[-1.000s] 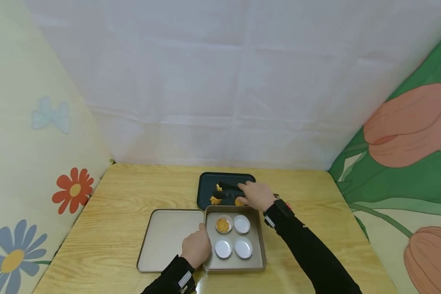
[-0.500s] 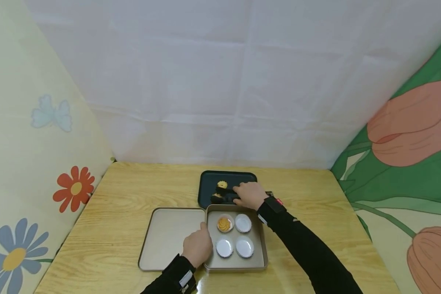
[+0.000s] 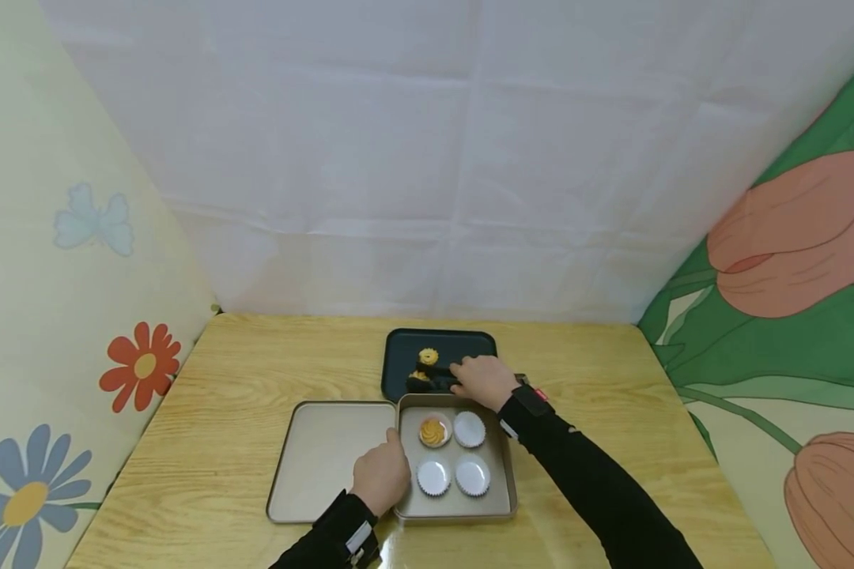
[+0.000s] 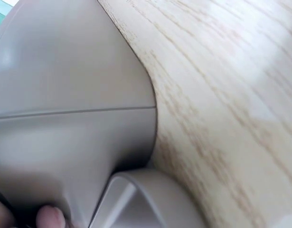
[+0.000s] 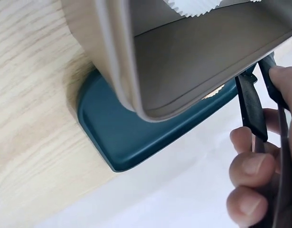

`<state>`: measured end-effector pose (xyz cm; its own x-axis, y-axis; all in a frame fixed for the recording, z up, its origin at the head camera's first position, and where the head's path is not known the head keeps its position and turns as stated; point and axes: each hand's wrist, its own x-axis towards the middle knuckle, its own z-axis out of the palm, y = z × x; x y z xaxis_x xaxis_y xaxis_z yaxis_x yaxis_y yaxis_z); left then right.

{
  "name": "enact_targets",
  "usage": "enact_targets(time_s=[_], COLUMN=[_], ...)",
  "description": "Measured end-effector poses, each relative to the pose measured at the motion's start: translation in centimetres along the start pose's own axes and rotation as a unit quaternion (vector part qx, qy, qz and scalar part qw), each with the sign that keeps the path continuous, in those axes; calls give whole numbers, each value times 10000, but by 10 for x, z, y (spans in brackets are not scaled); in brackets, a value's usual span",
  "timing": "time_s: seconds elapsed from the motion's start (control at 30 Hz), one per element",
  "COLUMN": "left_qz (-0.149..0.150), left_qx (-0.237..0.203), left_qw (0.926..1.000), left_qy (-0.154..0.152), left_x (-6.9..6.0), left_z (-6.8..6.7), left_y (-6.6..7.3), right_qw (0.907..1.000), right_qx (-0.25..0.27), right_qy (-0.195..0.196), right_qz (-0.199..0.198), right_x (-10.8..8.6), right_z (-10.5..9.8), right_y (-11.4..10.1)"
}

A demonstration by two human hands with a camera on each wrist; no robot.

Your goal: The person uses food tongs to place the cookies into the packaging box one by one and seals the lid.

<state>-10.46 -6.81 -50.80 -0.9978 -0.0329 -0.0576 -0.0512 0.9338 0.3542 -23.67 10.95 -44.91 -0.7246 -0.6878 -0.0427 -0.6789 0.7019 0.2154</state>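
Observation:
In the head view the right hand holds black tongs over the dark tray. The tong tips lie around a piped cookie; whether they touch it I cannot tell. Another cookie lies just behind. The right wrist view shows fingers and thumb curled round the tongs. The left hand grips the left wall of the square tin, its fingertips against the metal. Inside the tin, one white cup holds a cookie; three cups are bare.
The tin's flat lid lies left of the tin on the wooden table. The dark tray stands directly behind the tin. A white cloth hangs along the table's back edge, with flowered cloths at both sides.
The right hand has shifted slightly left, and the tongs have come round the nearer left cookie. A cookie seen beside the hand earlier is now hidden. The left hand stays on the tin.

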Motion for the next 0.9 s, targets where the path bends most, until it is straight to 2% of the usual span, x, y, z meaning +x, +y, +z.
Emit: enact_targets(time_s=[0.1, 0.23, 0.33, 0.43, 0.6, 0.77, 0.9], left_qz=[-23, -68, -73, -49, -4, -22, -34], left_qx=[11, 20, 29, 37, 41, -48, -122], left_qw=[10000, 9999, 9999, 9999, 9999, 9999, 9998], left_qy=[-33, -84, -125, -152, -106, -115, -152], left_x=[0, 1, 1, 0, 2, 3, 3], left_z=[0, -1, -1, -1, 2, 3, 4], left_y=[0, 1, 1, 0, -2, -6, -5], right_qw=[9997, 9961, 9900, 9851, 9816, 9859, 9895], right_qx=[211, 810, 1274, 1448, 1364, 999, 623], right_qy=[95, 194, 315, 605, 992, 800, 556], right_qz=[52, 286, 521, 707, 890, 1078, 1178], right_x=[-2, -11, -26, -48, -92, -123, -137], right_z=[1, -6, -16, -25, -28, -12, 1], right_y=[3, 11, 16, 20, 21, 10, 2])
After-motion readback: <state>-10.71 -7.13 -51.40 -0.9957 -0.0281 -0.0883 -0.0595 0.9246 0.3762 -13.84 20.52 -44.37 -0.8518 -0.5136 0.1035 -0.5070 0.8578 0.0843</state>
